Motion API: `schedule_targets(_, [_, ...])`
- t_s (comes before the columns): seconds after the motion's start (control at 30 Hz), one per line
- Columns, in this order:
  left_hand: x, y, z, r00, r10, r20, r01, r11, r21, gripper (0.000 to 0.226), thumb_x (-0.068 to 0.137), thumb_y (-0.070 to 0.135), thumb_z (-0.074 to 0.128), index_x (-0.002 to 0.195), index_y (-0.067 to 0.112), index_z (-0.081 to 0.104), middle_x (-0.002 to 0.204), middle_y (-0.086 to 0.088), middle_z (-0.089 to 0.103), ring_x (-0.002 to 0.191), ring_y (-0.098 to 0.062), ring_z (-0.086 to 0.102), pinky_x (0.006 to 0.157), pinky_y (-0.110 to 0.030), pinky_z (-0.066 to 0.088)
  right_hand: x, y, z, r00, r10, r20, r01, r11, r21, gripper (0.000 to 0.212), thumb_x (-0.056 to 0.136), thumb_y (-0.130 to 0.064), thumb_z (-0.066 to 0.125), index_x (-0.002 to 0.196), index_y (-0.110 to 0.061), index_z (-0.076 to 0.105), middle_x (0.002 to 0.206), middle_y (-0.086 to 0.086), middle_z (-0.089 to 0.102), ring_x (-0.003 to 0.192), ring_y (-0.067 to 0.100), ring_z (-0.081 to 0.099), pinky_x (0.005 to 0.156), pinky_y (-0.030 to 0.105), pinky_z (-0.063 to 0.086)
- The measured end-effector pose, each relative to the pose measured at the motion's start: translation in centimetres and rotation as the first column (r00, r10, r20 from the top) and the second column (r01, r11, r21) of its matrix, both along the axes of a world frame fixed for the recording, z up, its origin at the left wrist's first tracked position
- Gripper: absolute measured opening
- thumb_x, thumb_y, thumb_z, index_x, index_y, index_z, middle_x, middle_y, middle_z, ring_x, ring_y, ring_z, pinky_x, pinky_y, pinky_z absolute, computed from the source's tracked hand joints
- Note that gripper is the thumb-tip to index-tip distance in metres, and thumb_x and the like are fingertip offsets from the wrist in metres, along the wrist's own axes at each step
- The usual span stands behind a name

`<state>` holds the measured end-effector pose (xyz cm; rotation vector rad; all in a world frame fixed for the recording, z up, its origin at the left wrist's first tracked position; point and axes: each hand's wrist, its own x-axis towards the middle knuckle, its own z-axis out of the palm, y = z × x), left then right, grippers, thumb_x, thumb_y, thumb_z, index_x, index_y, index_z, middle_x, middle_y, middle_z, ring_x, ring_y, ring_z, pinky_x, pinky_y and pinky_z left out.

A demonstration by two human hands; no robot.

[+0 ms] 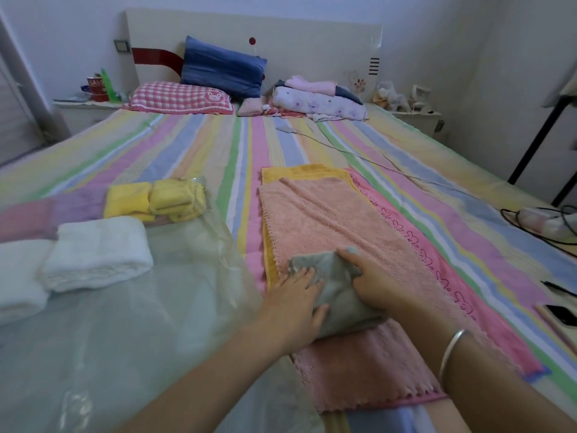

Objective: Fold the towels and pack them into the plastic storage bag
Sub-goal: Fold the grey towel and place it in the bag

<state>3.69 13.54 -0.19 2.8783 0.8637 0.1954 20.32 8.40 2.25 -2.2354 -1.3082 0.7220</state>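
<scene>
The person's left hand [299, 303] lies flat with fingers spread on a small grey towel [337, 295], pressing its left side, and the right hand [371, 284] presses on the right side of the same towel, fingers bent down over its edge; neither hand is closed into a fist, and whether the right one really pinches the cloth I cannot tell. On the right wrist there is a silver bracelet [452, 351]. The grey towel is folded into a small packet and sits on a salmon-pink towel [337, 214] that is spread out long on the bed. Under this pink towel a yellow towel [299, 171] shows at the far end and along the left edge, and beside it on the right lies a pink towel with rabbit print [437, 260]. To the left of the hands, the clear plastic storage bag [131, 307] is spread over the striped bedsheet [193, 142]. White folded towels [96, 254] lie on or in the bag, which one I cannot tell, and farther away folded yellow towels [156, 198] are near the bag's far end. At the head of the bed are a blue pillow [221, 70] and a red checked pillow [181, 98].
</scene>
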Motion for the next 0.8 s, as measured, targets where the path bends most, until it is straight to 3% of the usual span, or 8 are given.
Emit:
schedule_targets(0.13, [-1.3,-0.4,0.8,0.999,-0.031,0.016,0.032,0.999,-0.043,0.054,0.098,0.044,0.039,0.147,0.021,0.035,0.158,-0.004,0.026,0.145,-0.017,0.023,0.119,-0.032,0.014,-0.2,1.2,0.7,0.995,0.024,0.100,-0.010,0.991,-0.136,0.059,0.095,-0.009,0.033,0.146,-0.041,0.032,0.155,0.012,0.027,0.133,0.033,0.038,0.104,0.034,0.036])
schedule_targets(0.23, [-2.7,-0.3,1.6,0.985,-0.010,0.171,0.030,0.993,-0.113,0.044,0.097,0.035,0.047,0.138,0.021,0.048,0.145,-0.001,0.046,0.133,-0.017,0.040,0.110,-0.029,0.030,-1.5,1.3,1.1,0.978,0.013,0.208,0.029,0.980,-0.198,0.055,0.096,-0.035,0.034,0.149,-0.043,0.019,0.155,0.014,0.018,0.132,0.037,0.037,0.106,0.044,0.036])
schedule_targets(0.3, [-4.1,-0.3,2.0,0.951,0.033,0.307,0.015,0.988,-0.151,0.034,0.095,0.029,0.049,0.127,0.022,0.057,0.130,0.005,0.056,0.121,-0.013,0.049,0.099,-0.027,0.039,-2.3,0.9,1.4,0.960,0.029,0.279,0.035,0.974,-0.223,0.064,0.092,-0.046,0.039,0.149,-0.038,0.010,0.151,0.015,0.019,0.123,0.037,0.046,0.100,0.046,0.041])
schedule_targets(0.37, [-5.7,-0.5,2.1,0.922,0.064,0.381,-0.001,0.986,-0.165,0.028,0.093,0.029,0.047,0.117,0.025,0.061,0.117,0.009,0.058,0.109,-0.009,0.054,0.090,-0.025,0.043,-3.4,0.5,1.5,0.930,0.040,0.366,0.028,0.984,-0.177,0.064,0.088,-0.036,0.050,0.141,-0.029,0.015,0.136,0.017,0.029,0.099,0.033,0.054,0.082,0.042,0.049])
schedule_targets(0.47, [-8.2,-0.8,1.6,0.908,0.093,0.408,-0.021,0.984,-0.178,0.024,0.090,0.030,0.045,0.108,0.029,0.060,0.104,0.014,0.056,0.094,-0.003,0.055,0.080,-0.026,0.046,-4.8,0.5,1.8,0.779,0.039,0.626,-0.027,0.999,-0.029,0.037,0.090,-0.014,0.047,0.121,-0.018,0.028,0.122,0.015,0.036,0.079,0.026,0.045,0.060,0.036,0.039])
schedule_targets(0.57, [-10.0,-1.1,1.1,0.905,0.126,0.405,-0.049,0.980,-0.195,0.017,0.093,0.024,0.050,0.105,0.031,0.060,0.104,0.019,0.054,0.090,0.001,0.056,0.080,-0.022,0.047,-6.3,1.2,1.5,0.556,0.100,0.825,-0.065,0.995,-0.076,0.034,0.095,-0.012,0.040,0.129,-0.014,0.037,0.125,0.017,0.037,0.100,0.027,0.046,0.067,0.031,0.041])
schedule_targets(0.63, [-10.8,-1.4,1.0,0.906,0.151,0.396,-0.072,0.976,-0.206,0.013,0.093,0.022,0.052,0.100,0.031,0.060,0.101,0.019,0.055,0.086,0.001,0.057,0.078,-0.021,0.047,-7.3,1.8,0.7,0.487,0.126,0.864,-0.012,0.990,-0.138,0.034,0.098,-0.017,0.036,0.130,-0.010,0.046,0.128,0.019,0.037,0.107,0.028,0.045,0.074,0.031,0.040])
schedule_targets(0.8, [-12.3,-3.0,1.3,0.947,0.184,0.265,-0.127,0.968,-0.217,0.008,0.088,0.036,0.057,0.083,0.032,0.053,0.084,0.017,0.055,0.072,-0.004,0.057,0.070,-0.027,0.048,-8.8,1.8,-0.2,0.631,0.044,0.775,0.170,0.966,-0.193,0.091,0.088,-0.071,0.030,0.142,0.002,0.032,0.150,0.025,0.022,0.120,0.042,0.039,0.093,0.049,0.034])
